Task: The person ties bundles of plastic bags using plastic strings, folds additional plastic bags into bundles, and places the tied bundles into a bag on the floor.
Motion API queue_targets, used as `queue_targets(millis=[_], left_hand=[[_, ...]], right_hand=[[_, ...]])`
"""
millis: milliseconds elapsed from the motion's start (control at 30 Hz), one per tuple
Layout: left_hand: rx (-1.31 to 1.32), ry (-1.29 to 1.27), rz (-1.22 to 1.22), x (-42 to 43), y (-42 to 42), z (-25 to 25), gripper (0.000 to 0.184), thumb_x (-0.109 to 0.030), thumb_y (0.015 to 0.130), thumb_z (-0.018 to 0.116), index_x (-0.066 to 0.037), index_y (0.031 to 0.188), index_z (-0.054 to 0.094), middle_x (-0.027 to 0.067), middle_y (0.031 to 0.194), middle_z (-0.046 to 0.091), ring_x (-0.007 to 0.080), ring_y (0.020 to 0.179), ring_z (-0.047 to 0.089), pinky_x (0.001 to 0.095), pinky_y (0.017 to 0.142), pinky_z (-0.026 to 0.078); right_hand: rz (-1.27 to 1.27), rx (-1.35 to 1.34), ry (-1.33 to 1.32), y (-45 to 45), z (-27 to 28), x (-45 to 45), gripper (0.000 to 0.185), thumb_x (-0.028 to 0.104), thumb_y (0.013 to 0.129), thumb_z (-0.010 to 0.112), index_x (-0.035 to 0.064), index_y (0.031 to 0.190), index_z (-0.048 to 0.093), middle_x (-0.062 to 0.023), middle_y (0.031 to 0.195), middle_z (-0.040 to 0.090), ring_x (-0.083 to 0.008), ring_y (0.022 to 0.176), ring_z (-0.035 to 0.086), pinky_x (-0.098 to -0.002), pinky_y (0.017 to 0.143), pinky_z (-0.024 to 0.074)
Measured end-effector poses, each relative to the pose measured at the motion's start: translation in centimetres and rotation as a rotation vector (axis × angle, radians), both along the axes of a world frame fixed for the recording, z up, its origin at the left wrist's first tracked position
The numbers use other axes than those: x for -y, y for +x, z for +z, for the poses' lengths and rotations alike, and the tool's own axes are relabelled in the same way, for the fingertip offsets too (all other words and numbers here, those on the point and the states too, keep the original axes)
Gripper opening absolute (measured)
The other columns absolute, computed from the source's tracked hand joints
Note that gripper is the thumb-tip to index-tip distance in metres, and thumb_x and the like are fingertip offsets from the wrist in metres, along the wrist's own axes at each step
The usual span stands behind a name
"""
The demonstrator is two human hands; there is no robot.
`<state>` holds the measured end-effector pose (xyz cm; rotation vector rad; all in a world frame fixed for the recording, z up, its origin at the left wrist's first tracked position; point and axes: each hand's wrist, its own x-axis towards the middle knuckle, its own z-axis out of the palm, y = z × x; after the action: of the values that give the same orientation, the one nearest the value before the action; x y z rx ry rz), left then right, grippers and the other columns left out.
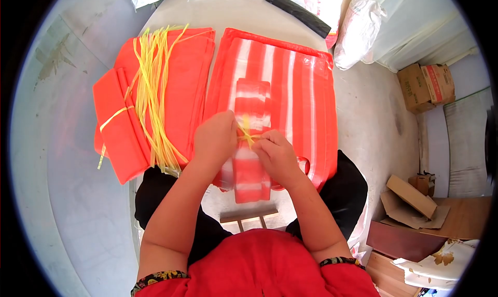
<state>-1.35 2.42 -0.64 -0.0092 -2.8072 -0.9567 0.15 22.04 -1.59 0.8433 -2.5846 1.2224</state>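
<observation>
A folded red-and-white striped bundle (252, 180) lies lengthwise in front of me, on a larger pile of striped red and white bags (301, 89). Across the bundle's middle runs a thin yellow tie (248, 137). My left hand (215, 139) is closed around one side of the tie, and my right hand (276, 154) pinches the other side, the two close together. To the left, many loose yellow strips (150, 89) lie over flat red sheets (192, 68). Beside them a folded red bundle (119, 128) has a yellow strip around it.
A black roll (296, 14) and a white wrapped package (358, 31) are at the table's (181, 11) far edge. Cardboard boxes (425, 87) stand at the right, with an opened carton (415, 203) lower down. My knees are under the near edge.
</observation>
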Motion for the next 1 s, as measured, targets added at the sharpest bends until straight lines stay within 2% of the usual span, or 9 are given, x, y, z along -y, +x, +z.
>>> queue_targets(millis=[167, 267, 367, 467, 567, 700, 767, 867, 1000], left_hand=[[0.099, -0.020, 0.111, -0.1, 0.0, 0.8, 0.015, -0.018, 0.099, 0.059, -0.004, 0.098, 0.065, 0.0160, 0.085, 0.067, 0.0395, 0.083, 0.067, 0.0480, 0.074, 0.054], [0.136, 0.353, 0.041, 0.6, 0.9, 1.3, 0.017, -0.015, 0.098, 0.063, -0.003, 0.108, 0.066, 0.0168, 0.090, 0.068, 0.0349, 0.085, 0.069, 0.0432, 0.076, 0.055], [0.133, 0.302, -0.180, 1.1, 3.1, 0.9, 0.025, -0.014, 0.096, 0.065, -0.004, 0.118, 0.064, 0.0168, 0.098, 0.068, 0.0297, 0.088, 0.069, 0.0402, 0.078, 0.055], [0.127, 0.358, -0.232, 1.3, 4.1, 0.8, 0.035, -0.019, 0.101, 0.065, -0.003, 0.132, 0.061, 0.0123, 0.108, 0.069, 0.0199, 0.088, 0.066, 0.0318, 0.080, 0.053], [0.463, 0.863, -0.025, 1.8, 4.2, 1.5, 0.041, -0.029, 0.107, 0.059, -0.003, 0.139, 0.059, 0.0107, 0.121, 0.069, 0.0208, 0.100, 0.067, 0.0326, 0.089, 0.054], [0.591, 1.782, 0.119, 2.1, 4.8, 2.7, 0.041, -0.026, 0.107, 0.059, -0.001, 0.139, 0.053, 0.0114, 0.128, 0.065, 0.0212, 0.116, 0.064, 0.0384, 0.100, 0.054], [0.575, 1.631, 0.092, 2.1, 4.7, 0.7, 0.039, -0.024, 0.107, 0.059, -0.002, 0.138, 0.052, 0.0112, 0.129, 0.064, 0.0214, 0.117, 0.063, 0.0395, 0.102, 0.054], [0.549, 1.613, 0.048, 1.4, 4.8, -0.6, 0.036, -0.019, 0.106, 0.059, -0.003, 0.137, 0.050, 0.0112, 0.131, 0.062, 0.0220, 0.119, 0.062, 0.0406, 0.103, 0.053], [0.488, 1.666, 0.054, -0.8, 4.9, -0.1, 0.036, -0.014, 0.107, 0.056, -0.004, 0.140, 0.048, 0.0115, 0.133, 0.061, 0.0226, 0.120, 0.062, 0.0411, 0.103, 0.053]], right_hand=[[-0.059, 0.045, -0.008, 0.3, 0.7, -1.3, 0.032, 0.007, 0.089, 0.073, 0.0025, 0.120, 0.067, -0.0151, 0.112, 0.063, -0.0317, 0.102, 0.062, -0.0403, 0.088, 0.0522], [-0.233, 0.194, 0.034, 0.9, 1.3, -1.6, 0.055, 0.017, 0.091, 0.073, 0.0022, 0.140, 0.053, -0.0203, 0.126, 0.061, -0.0398, 0.119, 0.057, -0.0477, 0.103, 0.0467], [-0.141, 0.161, 0.280, 0.7, 0.5, -2.0, 0.067, 0.024, 0.094, 0.071, 0.0007, 0.150, 0.044, -0.0231, 0.133, 0.059, -0.0393, 0.124, 0.056, -0.0460, 0.107, 0.0456], [-0.203, 0.457, 0.040, 1.3, 2.4, -0.6, 0.068, 0.026, 0.097, 0.070, 0.0021, 0.154, 0.041, -0.0241, 0.142, 0.054, -0.0368, 0.130, 0.055, -0.0458, 0.109, 0.0450], [-0.111, 0.691, -0.539, 2.3, 5.0, 1.0, 0.068, 0.026, 0.101, 0.067, 0.0029, 0.157, 0.037, -0.0217, 0.149, 0.050, -0.0309, 0.135, 0.053, -0.0445, 0.109, 0.0461], [0.095, 0.753, -0.594, 2.1, 7.8, 1.1, 0.069, 0.020, 0.102, 0.066, 0.0053, 0.161, 0.032, -0.0198, 0.152, 0.049, -0.0263, 0.135, 0.052, -0.0406, 0.108, 0.0474], [-0.083, 0.598, -0.272, 1.5, 7.2, 0.8, 0.072, 0.016, 0.101, 0.066, 0.0058, 0.162, 0.029, -0.0203, 0.151, 0.050, -0.0253, 0.133, 0.054, -0.0382, 0.108, 0.0472], [-0.112, 0.886, -0.443, 1.9, 5.0, 0.8, 0.079, 0.017, 0.098, 0.070, 0.0085, 0.164, 0.027, -0.0202, 0.153, 0.049, -0.0260, 0.128, 0.058, -0.0371, 0.104, 0.0495], [-0.122, 0.800, -0.391, 3.7, 0.2, 0.0, 0.085, 0.013, 0.094, 0.073, 0.0142, 0.165, 0.026, -0.0170, 0.155, 0.046, -0.0215, 0.113, 0.064, -0.0349, 0.095, 0.0544]])
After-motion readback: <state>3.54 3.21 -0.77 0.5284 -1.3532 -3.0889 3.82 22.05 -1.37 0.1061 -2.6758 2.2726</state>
